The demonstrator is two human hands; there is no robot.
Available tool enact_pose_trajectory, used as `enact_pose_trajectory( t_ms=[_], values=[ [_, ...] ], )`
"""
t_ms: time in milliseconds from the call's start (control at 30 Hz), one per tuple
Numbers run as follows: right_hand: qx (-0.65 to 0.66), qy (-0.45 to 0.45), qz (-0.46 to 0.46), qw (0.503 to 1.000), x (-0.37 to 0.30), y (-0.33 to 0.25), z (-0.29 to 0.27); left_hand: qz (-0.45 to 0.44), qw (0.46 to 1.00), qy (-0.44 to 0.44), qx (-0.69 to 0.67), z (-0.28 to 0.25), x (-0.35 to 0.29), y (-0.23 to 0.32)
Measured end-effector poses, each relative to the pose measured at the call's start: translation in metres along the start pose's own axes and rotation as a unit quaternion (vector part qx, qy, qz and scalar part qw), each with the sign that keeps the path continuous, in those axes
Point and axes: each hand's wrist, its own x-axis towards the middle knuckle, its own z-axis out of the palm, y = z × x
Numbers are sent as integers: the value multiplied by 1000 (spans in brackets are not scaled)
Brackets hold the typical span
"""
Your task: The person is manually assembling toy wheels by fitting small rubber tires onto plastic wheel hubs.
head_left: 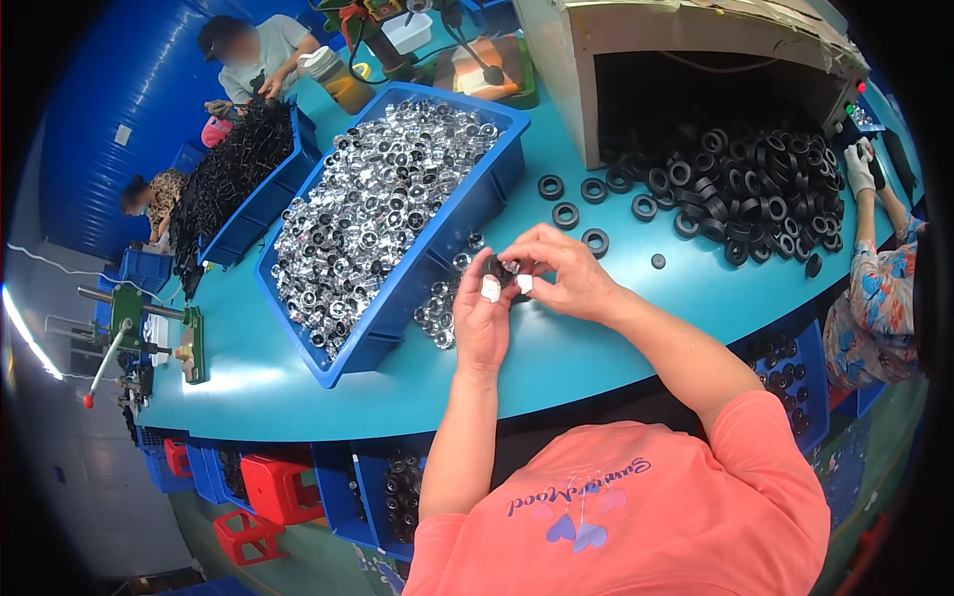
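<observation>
My left hand has its fingers closed round a black rubber ring, held just above the table. A small shiny clear part shows at the ring. My right hand pinches at this same spot from the right, its thumb and fingertips touching the pieces. White tape wraps a fingertip on each hand. My fingers partly hide how the ring and clear part fit together. Several loose clear parts lie beside my left hand. Scattered black rings rest beyond my right hand.
A blue tub heaped with clear parts stands left of my hands. Black rings spill from an open-fronted box. Green hand presses stand at left. A co-worker's gloved hand is at far right; another person works at back left.
</observation>
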Motion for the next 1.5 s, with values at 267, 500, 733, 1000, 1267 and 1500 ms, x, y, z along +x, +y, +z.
enact_pose_trajectory(
  t_ms=[267, 500, 733, 1000, 1267, 1500],
  values=[
    [65, -17, 62, 996, -3, 2, 3, -8, 1000, 14, 26, -1, 0, -3],
    [-23, 15, 16, 999, -8, -1, 11, -18, 998, 8, 67, 1, -3, -1],
    [-36, 57, 21, 998, -10, 3, 19, 13, 993, 38, 111, 4, -4, -4],
    [-41, 71, 32, 996, -11, 0, 21, 33, 985, 42, 163, 3, -4, -8],
    [-32, 64, 24, 997, -10, 2, 20, 27, 991, 38, 123, 8, -6, -4],
    [-45, 50, -7, 998, -12, 7, 23, 60, 976, 16, 211, 10, -6, -8]
  ],
)
